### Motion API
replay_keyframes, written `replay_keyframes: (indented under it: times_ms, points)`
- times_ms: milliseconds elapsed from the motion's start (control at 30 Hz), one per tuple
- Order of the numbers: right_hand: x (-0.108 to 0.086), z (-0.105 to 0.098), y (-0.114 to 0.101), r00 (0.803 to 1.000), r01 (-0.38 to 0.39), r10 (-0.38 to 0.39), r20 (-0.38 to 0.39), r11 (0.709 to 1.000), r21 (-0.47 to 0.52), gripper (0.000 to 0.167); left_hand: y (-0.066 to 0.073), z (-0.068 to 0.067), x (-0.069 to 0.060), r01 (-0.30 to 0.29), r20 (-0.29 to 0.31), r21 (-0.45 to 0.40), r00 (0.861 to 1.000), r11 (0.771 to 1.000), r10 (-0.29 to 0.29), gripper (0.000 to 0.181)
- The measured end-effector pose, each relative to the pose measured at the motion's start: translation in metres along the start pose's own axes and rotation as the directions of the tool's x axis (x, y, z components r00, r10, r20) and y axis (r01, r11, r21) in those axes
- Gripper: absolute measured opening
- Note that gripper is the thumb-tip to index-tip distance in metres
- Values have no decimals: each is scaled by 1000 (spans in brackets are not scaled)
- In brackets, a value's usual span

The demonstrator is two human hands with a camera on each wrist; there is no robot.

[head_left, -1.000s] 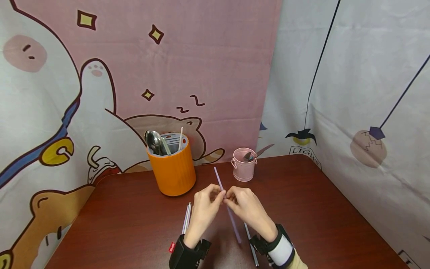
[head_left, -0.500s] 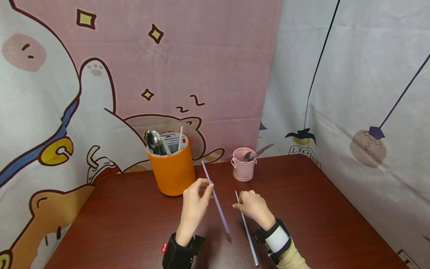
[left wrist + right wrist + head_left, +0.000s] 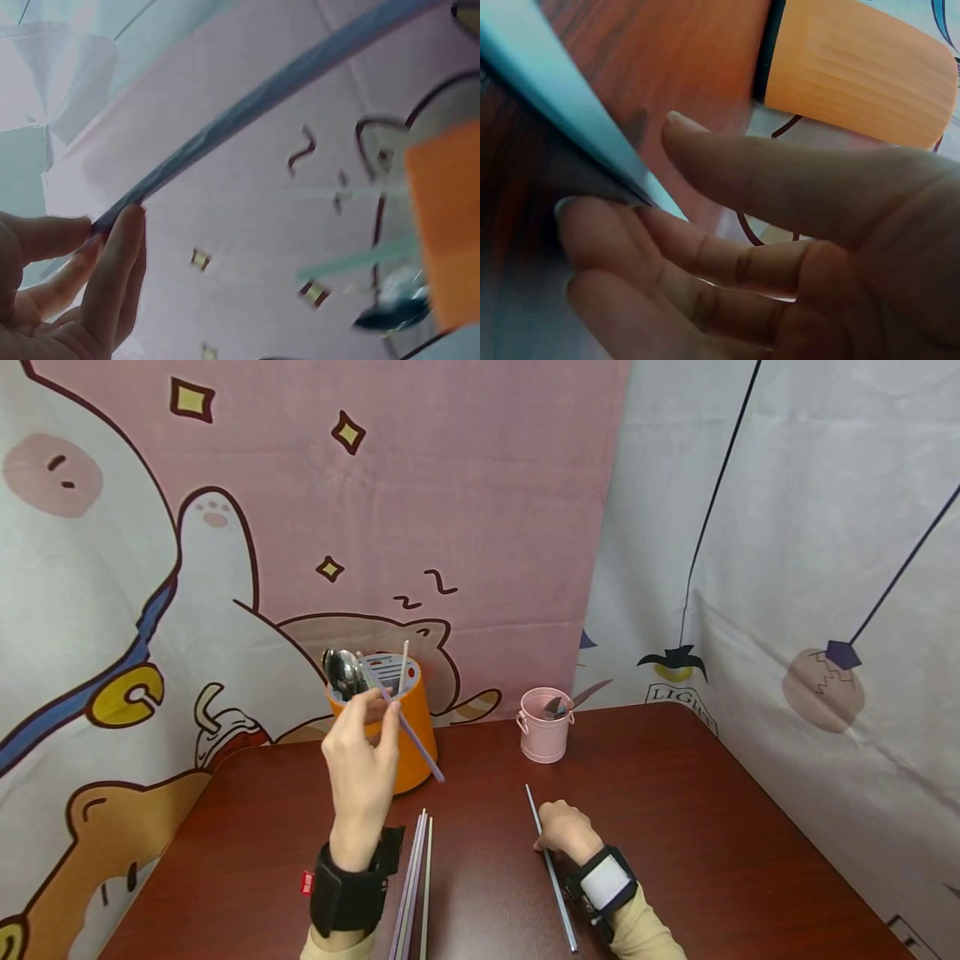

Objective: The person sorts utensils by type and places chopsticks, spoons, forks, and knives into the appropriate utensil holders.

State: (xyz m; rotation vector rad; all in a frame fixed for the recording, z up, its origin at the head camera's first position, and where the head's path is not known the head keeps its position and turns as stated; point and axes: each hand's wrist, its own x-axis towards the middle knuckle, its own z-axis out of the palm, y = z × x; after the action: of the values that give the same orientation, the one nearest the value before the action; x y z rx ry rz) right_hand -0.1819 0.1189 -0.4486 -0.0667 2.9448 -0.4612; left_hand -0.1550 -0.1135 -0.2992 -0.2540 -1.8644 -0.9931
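My left hand (image 3: 363, 768) pinches a purple straw (image 3: 419, 743) between thumb and fingertips. The straw slants in front of the orange utensil holder (image 3: 408, 773), its upper end level with the holder's top. In the left wrist view, the straw (image 3: 225, 124) runs up and right from the fingertips. My right hand (image 3: 566, 828) is low over the table beside a pale blue straw (image 3: 559, 902) lying there. In the right wrist view, the thumb stands apart from the straw and the bent fingers are close to it; whether they touch it I cannot tell.
Several straws (image 3: 408, 885) lie together near the front middle of the table (image 3: 480, 860). Spoons (image 3: 345, 672) and a thin white stick (image 3: 404, 664) stand in the orange holder. A small pink bucket (image 3: 543, 739) at the back holds metal utensils (image 3: 592, 693). Printed cloth hangs behind.
Both hands were together on the purple straw, then parted. My left hand has carried it left and up to the orange holder; my right hand has moved to the pale blue straw.
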Motion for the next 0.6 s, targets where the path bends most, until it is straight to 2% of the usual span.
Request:
replay_keyframes:
  times_ms: [133,333,467,600]
  points:
    - [2,3,0,1000,-6,6,-2,1000,0,26,4,-5,18,-46,-127,5,991,999,46,18]
    - [3,6,-1,1000,-6,6,-14,1000,10,27,1,0,34,-133,-266,15,955,991,132,18]
    - [2,6,-1,1000,-5,6,-13,1000,17,27,-11,11,39,-167,-303,32,938,985,169,21]
    - [2,7,-1,1000,-4,4,-7,1000,19,27,-28,22,38,-174,-301,59,936,983,184,21]
